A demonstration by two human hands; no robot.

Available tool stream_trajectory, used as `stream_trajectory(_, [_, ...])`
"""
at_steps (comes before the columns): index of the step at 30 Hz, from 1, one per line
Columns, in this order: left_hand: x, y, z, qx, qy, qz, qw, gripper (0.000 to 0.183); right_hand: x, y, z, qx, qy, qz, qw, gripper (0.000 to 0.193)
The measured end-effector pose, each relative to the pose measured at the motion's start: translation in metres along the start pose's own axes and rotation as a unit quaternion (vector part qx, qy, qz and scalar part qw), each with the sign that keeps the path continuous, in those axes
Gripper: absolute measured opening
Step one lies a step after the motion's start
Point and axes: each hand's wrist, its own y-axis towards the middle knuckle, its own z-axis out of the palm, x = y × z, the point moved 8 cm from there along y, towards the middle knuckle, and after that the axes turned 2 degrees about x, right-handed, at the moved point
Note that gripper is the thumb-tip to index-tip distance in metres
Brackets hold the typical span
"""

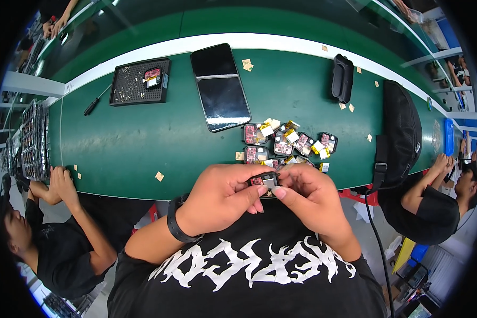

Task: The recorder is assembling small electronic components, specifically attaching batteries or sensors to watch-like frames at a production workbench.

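- Pinching the small black device [264, 182] is taking both hands, thumbs nearer the body and fingers at the far edge. The left hand [222, 193] is gripping its left part, the right hand [312, 199] its right end.
- Inside that grip, a red circuit board [257, 180] is showing on the left and a pale grey block [271, 183] on the right; I'm guessing battery, but don't quote me.
- Handling-wise, I'm reckoning it's weighing next to nothing: stiff shell, maybe a bit slick, while the exposed innards are looking fragile. I'd be holding it by the black rim and keeping thumbs off the board. The right thumb is sitting awfully close to that grey block, so I'd be going easy there.
- Just beyond the grip, a pile of similar open units [284, 143] is lying around, some with yellow-edged silver packs on top.
- Farther out, slightly left, a folding black device [225, 98] is lying open; off to the right, a black bag [403, 132] is resting.
- Farthest left of the grip, a shallow black tray [138, 102] is holding tiny bits plus another unit, with a screwdriver [91, 107] lying beside it.
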Motion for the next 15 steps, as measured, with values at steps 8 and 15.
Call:
stream_trajectory(8, [-0.015, -0.012, -0.015, -0.001, -0.013, 0.057, 0.998, 0.048, 0.029, -0.022, -0.097, -0.277, -0.290, -0.164, 0.901, 0.022])
stream_trajectory(15, [-0.035, -0.029, -0.031, -0.086, 0.175, 0.127, 0.973, 0.042, 0.020, -0.009, -0.117, -0.245, -0.436, -0.129, 0.856, 0.051])
